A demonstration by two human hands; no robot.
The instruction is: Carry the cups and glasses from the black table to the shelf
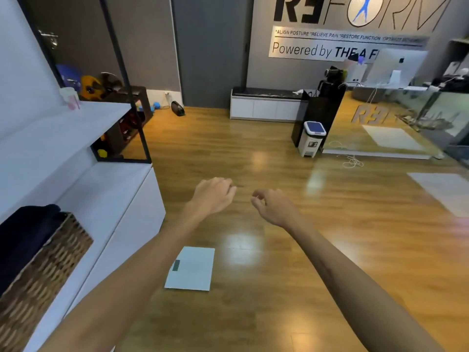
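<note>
Brown woven basket (pixel 48 270), white shelf (pixel 76 123), pale pink-marked cup (pixel 69 97), honey-brown wooden floor (pixel 253 153).

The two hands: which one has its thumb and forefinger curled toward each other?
The right hand: its thumb and forefinger curl toward each other, holding nothing. The left hand shows only its back, fingers loosely bent.

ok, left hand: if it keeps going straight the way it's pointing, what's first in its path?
Looks free: the left hand points out over bare wooden floor. Nothing until the white bench cabinet at the far wall, though depth is unclear.
</note>
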